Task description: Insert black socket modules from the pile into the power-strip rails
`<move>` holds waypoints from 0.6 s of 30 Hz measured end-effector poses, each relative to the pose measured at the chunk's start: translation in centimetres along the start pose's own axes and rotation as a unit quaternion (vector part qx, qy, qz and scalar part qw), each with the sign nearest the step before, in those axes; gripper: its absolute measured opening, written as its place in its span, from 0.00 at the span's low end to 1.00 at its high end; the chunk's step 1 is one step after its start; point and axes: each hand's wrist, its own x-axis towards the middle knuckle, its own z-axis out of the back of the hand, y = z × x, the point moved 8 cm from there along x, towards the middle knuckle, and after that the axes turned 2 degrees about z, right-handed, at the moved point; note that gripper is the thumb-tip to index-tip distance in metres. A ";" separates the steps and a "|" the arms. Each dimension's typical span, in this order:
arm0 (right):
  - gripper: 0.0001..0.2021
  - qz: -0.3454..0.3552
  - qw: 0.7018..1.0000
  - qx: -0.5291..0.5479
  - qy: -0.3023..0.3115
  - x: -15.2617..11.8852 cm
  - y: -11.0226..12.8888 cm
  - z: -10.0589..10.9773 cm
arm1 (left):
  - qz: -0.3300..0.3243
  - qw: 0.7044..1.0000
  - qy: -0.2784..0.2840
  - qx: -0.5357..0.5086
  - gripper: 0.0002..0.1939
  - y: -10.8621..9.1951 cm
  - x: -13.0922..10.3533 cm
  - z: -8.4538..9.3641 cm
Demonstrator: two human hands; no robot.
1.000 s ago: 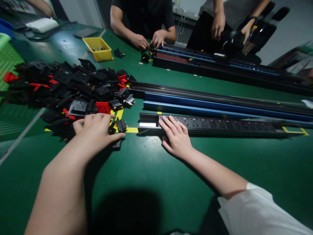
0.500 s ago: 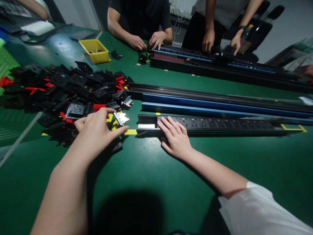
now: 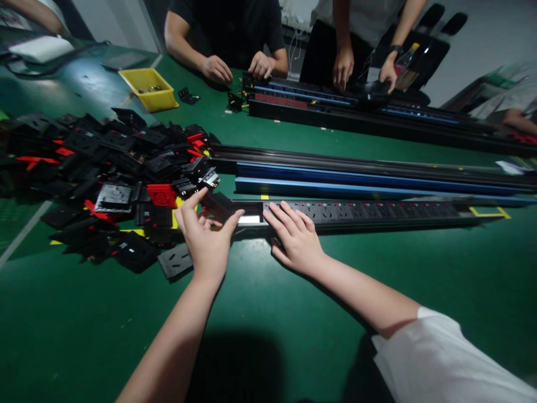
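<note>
A long black power strip housing [image 3: 386, 215] lies across the table, with a row of socket modules in it. Toward its left end is an unfilled stretch with a white patch [image 3: 249, 219] showing. My left hand [image 3: 207, 235] grips a black socket module [image 3: 220, 206] between thumb and fingers, tilted at the left end of the housing; part of it is hidden by the fingers. Flat on the leftmost fitted modules rests my right hand [image 3: 296, 235], fingers stretched out. Close to my left wrist lies a loose socket module [image 3: 176, 262].
A heap of black socket modules [image 3: 104, 168] with red pieces [image 3: 161, 196] covers the left side. Blue rails [image 3: 335, 182] and black rails [image 3: 319, 160] run behind the housing. Farther back stand a yellow bin [image 3: 149, 92] and another strip [image 3: 285, 106], where co-workers' hands [image 3: 262, 66] are.
My left hand has moved right from the heap to the housing's left end, bringing the module with it. My right hand stays on the fitted modules. The whole view has shifted slightly.
</note>
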 end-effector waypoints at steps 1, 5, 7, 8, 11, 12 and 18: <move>0.34 0.000 1.000 0.000 0.000 0.0 0.0 0.0 | -0.003 1.000 0.000 0.025 0.40 0.2 -0.1 0.0; 0.34 0.001 1.000 0.001 0.005 0.0 0.0 0.1 | -0.032 0.997 0.033 0.067 0.37 0.0 0.0 -0.5; 0.34 0.000 1.000 0.000 0.007 0.0 0.0 0.1 | -0.012 0.997 0.063 0.043 0.36 0.6 0.3 -1.0; 0.34 0.000 1.000 0.000 0.008 0.0 0.0 0.0 | 0.003 0.997 0.075 0.028 0.35 1.1 0.4 -1.1; 0.35 -0.002 1.000 -0.001 0.007 0.0 0.0 0.0 | 0.026 0.997 0.068 0.017 0.36 2.6 0.9 -1.0; 0.35 -0.002 1.000 -0.001 0.005 0.0 0.0 0.0 | 0.028 0.998 0.056 0.021 0.36 3.0 1.0 -0.7; 0.33 0.000 1.000 0.000 -0.001 0.0 0.0 0.1 | 0.090 0.995 0.017 -0.035 0.31 5.0 1.4 0.0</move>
